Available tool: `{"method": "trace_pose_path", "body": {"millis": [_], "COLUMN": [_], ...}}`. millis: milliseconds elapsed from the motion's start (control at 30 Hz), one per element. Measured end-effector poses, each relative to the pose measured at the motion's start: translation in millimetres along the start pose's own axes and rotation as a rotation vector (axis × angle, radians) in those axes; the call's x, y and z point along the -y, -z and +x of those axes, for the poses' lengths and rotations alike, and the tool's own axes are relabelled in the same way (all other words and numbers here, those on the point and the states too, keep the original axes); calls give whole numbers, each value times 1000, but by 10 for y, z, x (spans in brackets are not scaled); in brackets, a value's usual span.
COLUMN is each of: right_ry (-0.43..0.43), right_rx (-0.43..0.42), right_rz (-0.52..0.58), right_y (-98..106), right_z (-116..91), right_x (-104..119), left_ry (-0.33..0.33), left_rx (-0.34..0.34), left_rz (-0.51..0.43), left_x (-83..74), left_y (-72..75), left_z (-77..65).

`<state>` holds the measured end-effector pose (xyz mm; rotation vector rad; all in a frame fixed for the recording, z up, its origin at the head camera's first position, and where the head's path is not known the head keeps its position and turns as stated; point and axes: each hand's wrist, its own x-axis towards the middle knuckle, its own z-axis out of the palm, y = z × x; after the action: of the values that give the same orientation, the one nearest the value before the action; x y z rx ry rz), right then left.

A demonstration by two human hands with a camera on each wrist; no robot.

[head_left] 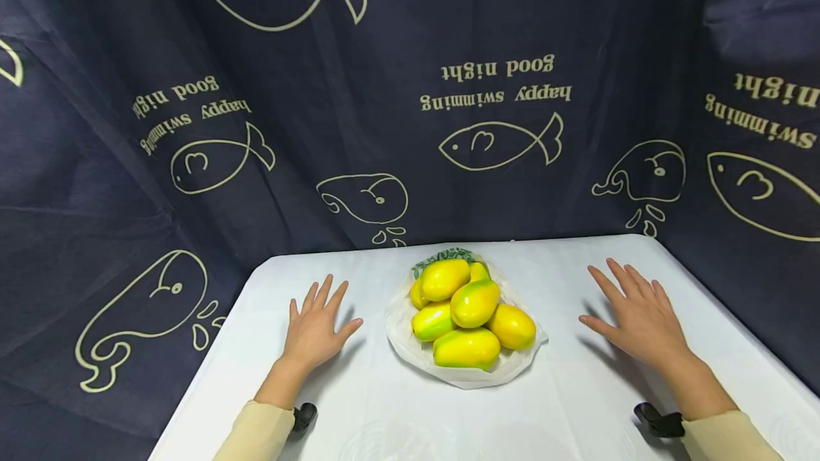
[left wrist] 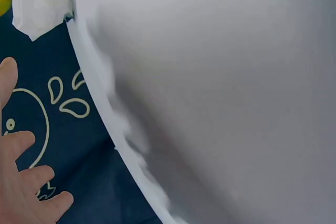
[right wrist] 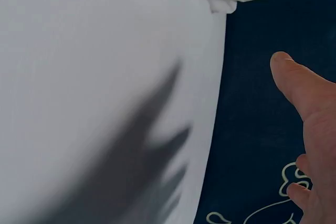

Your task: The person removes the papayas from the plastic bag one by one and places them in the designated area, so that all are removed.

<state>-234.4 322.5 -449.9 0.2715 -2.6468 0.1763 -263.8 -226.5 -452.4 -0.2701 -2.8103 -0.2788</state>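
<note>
Several yellow-green mangoes (head_left: pixel 466 348) sit heaped in the middle of the white table. Under and around them spreads a thin white plastic bag (head_left: pixel 403 343), its far edge printed with green leaves. To the left of the bag, my left hand (head_left: pixel 316 333) is held palm down with fingers spread, touching nothing. My right hand (head_left: pixel 643 322) is likewise spread on the other side, apart from the bag, and casts a shadow on the table. Each wrist view catches a corner of the bag, at top left in the left one and at top right in the right one.
The white table (head_left: pixel 359 404) has rounded far corners. Behind it and along both sides hangs a dark blue curtain (head_left: pixel 384 105) with fish and whale drawings and upside-down lettering. A black wrist device (head_left: pixel 658 420) shows at the right cuff, another (head_left: pixel 304 417) at the left.
</note>
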Motion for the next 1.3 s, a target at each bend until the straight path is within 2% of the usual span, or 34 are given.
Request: {"method": "trace_pose_path", "body": {"millis": [133, 267, 500, 600, 867, 1067, 1300], "right_ry": [11, -1, -29, -21, -12, -24, -15], "right_rx": [-11, 13, 50, 47, 36, 62, 70], "right_rz": [32, 62, 125, 145, 210, 265, 339], "right_y": [53, 103, 148, 139, 132, 123, 75], "right_z": [33, 63, 111, 133, 187, 212, 209], "right_x": [93, 199, 377, 447, 653, 763, 864], "left_ry": [8, 15, -10, 8, 79, 103, 106], "left_rx": [4, 1, -24, -11, 83, 95, 96], "left_rz": [-34, -74, -137, -177, -368, -460, -614], "left_x": [-50, -93, -196, -249, -367, -431, -509], "left_y": [4, -11, -66, -83, -131, -163, -226], "left_z": [24, 43, 64, 64, 99, 113, 142]}}
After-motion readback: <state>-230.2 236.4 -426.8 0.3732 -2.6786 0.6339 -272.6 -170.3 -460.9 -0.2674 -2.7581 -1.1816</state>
